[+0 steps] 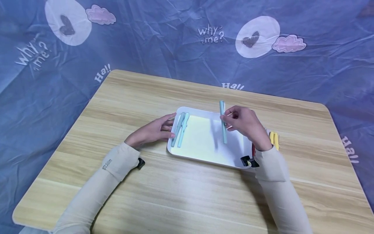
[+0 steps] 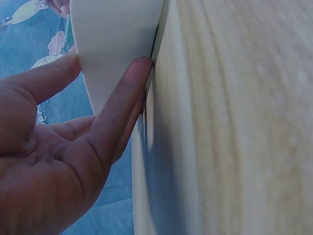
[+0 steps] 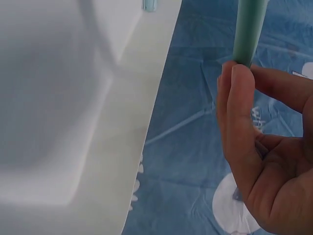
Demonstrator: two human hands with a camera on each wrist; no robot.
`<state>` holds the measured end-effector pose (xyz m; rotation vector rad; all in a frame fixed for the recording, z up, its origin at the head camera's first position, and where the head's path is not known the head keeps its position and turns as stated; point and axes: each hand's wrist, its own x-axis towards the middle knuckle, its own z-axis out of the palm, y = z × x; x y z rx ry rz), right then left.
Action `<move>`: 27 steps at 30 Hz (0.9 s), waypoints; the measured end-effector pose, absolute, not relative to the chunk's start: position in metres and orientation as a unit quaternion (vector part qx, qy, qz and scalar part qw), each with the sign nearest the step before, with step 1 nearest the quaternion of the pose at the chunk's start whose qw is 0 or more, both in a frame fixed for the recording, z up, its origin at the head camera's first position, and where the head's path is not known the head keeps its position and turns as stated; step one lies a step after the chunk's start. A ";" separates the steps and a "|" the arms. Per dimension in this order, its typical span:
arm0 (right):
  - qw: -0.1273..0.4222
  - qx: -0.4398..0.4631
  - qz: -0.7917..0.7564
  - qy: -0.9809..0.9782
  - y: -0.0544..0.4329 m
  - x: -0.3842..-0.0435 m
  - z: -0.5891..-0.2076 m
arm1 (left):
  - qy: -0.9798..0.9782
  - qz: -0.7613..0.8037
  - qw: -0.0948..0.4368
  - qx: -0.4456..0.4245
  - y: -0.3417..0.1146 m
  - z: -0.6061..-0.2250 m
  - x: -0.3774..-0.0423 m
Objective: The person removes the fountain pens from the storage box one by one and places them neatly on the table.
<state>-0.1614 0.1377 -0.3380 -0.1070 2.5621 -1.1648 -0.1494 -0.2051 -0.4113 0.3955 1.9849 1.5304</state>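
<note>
"Over the white tray, what do you have on your screen?"

"I have a pale teal pen, raised clear of the tray floor. The right hand pinches it between thumb and fingertips; my right wrist view shows the grip plainly."

"And in the tray itself?"

"Two more pens, side by side at the left end."

"The left hand?"

"I see it spread wide, fingers nearly straight against the outside of the tray's left end, the thumb at the rim."

"Farther out?"

"The tray sits on a wood-grain table. Just beyond the right wrist I get some yellow objects, partly hidden, so I can't tell what they are. Behind the table hangs a blue cloth printed with hearts, pink clouds and lettering."
</note>
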 end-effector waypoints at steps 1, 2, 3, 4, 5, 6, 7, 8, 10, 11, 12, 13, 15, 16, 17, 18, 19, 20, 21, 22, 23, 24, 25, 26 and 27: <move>0.161 -0.037 -0.413 0.896 0.140 -0.160 -0.337 | 0.747 0.576 0.297 0.150 -0.205 -0.411 -0.149; 0.160 -0.037 -0.413 0.896 0.143 -0.159 -0.337 | 0.746 0.577 0.297 0.150 -0.205 -0.410 -0.149; 0.158 -0.035 -0.412 0.897 0.146 -0.159 -0.336 | 0.744 0.579 0.297 0.151 -0.205 -0.410 -0.149; 0.157 -0.032 -0.414 0.896 0.148 -0.158 -0.336 | 0.743 0.580 0.298 0.151 -0.205 -0.410 -0.149; 0.157 -0.028 -0.418 0.894 0.151 -0.157 -0.335 | 0.742 0.581 0.299 0.151 -0.205 -0.410 -0.149; 0.156 -0.025 -0.420 0.894 0.154 -0.157 -0.335 | 0.741 0.582 0.299 0.151 -0.205 -0.409 -0.149; 0.155 -0.022 -0.420 0.894 0.157 -0.156 -0.335 | 0.740 0.583 0.300 0.150 -0.205 -0.409 -0.149; 0.153 -0.018 -0.419 0.895 0.160 -0.156 -0.335 | 0.740 0.583 0.301 0.148 -0.205 -0.409 -0.149; 0.152 -0.009 -0.423 0.893 0.166 -0.155 -0.335 | 0.740 0.583 0.301 0.147 -0.205 -0.409 -0.149; 0.151 -0.006 -0.421 0.894 0.169 -0.154 -0.336 | 0.741 0.582 0.300 0.149 -0.205 -0.409 -0.149; 0.149 -0.003 -0.419 0.895 0.172 -0.153 -0.336 | 0.741 0.581 0.300 0.150 -0.204 -0.409 -0.149; 0.148 0.001 -0.420 0.895 0.176 -0.152 -0.337 | 0.741 0.581 0.299 0.152 -0.204 -0.409 -0.149; 0.146 0.004 -0.421 0.895 0.184 -0.151 -0.338 | 0.740 0.582 0.299 0.156 -0.204 -0.409 -0.149; 0.145 0.007 -0.421 0.895 0.188 -0.149 -0.338 | 0.740 0.582 0.299 0.156 -0.204 -0.409 -0.149; 0.145 0.010 -0.421 0.896 0.191 -0.148 -0.338 | 0.739 0.583 0.299 0.157 -0.204 -0.409 -0.149; 0.144 0.012 -0.420 0.896 0.195 -0.147 -0.339 | 0.738 0.584 0.300 0.155 -0.204 -0.409 -0.149; 0.143 0.015 -0.421 0.896 0.199 -0.146 -0.339 | 0.737 0.586 0.301 0.153 -0.204 -0.409 -0.149; 0.143 0.017 -0.419 0.896 0.203 -0.146 -0.340 | 0.737 0.586 0.302 0.150 -0.205 -0.409 -0.149; 0.144 0.020 -0.419 0.896 0.207 -0.145 -0.341 | 0.736 0.587 0.303 0.148 -0.205 -0.409 -0.149; 0.143 0.022 -0.419 0.896 0.210 -0.144 -0.341 | 0.736 0.587 0.303 0.145 -0.205 -0.409 -0.148; 0.141 0.024 -0.419 0.897 0.214 -0.144 -0.342 | 0.737 0.587 0.303 0.144 -0.204 -0.409 -0.148; 0.139 0.024 -0.419 0.897 0.218 -0.143 -0.343 | 0.737 0.587 0.303 0.142 -0.204 -0.409 -0.148; 0.138 0.026 -0.420 0.896 0.221 -0.142 -0.344 | 0.738 0.586 0.302 0.142 -0.204 -0.409 -0.148; 0.137 0.027 -0.421 0.896 0.225 -0.142 -0.345 | 0.739 0.586 0.302 0.142 -0.204 -0.409 -0.148; 0.135 0.028 -0.422 0.896 0.228 -0.141 -0.345 | 0.740 0.585 0.302 0.141 -0.204 -0.409 -0.147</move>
